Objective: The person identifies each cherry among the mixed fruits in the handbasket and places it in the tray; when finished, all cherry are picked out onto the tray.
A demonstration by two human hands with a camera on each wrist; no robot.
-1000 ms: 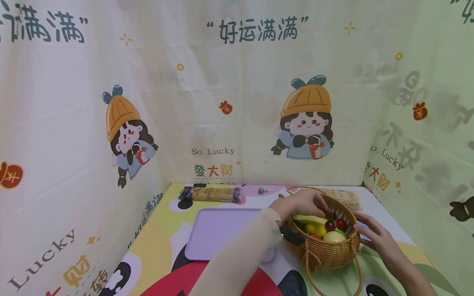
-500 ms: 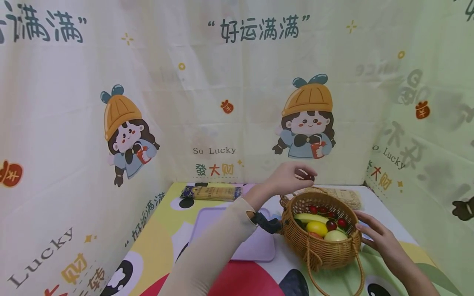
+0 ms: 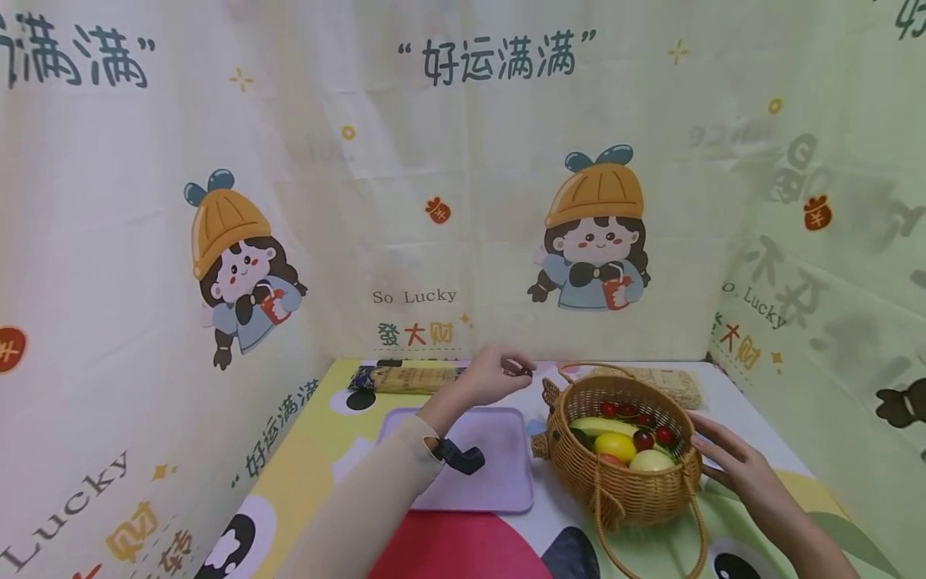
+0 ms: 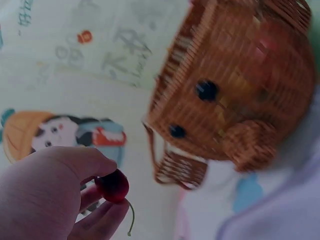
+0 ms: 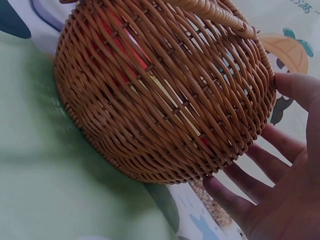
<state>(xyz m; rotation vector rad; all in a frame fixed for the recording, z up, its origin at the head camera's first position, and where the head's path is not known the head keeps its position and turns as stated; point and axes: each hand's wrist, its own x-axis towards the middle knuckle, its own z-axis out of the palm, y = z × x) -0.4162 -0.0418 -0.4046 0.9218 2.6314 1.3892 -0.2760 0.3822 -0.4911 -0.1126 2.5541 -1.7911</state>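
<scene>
My left hand (image 3: 492,378) pinches a dark red cherry (image 4: 114,187) with a thin green stem between thumb and fingers, above the far edge of a lilac tray (image 3: 499,482). Right of the tray stands a brown wicker basket (image 3: 633,492) shaped like an animal, with a snout and dark eyes. Inside it lie a banana (image 3: 596,427), a yellow lemon (image 3: 615,446), a pale round fruit (image 3: 651,461) and several cherries (image 3: 642,440). Against the basket's right side, my right hand (image 3: 745,470) rests its extended fingertips, as the right wrist view also shows.
A long noodle packet (image 3: 408,379) lies behind the tray, its right end hidden by my left hand. Another clear packet (image 3: 673,388) sits behind the basket. A rope handle (image 3: 698,547) hangs down in front of the basket. Printed cloth walls (image 3: 463,185) enclose the table.
My left hand has lifted a cherry out of the basket and moved left with it, then lower, over the far side of the tray. My right hand has stayed at the basket.
</scene>
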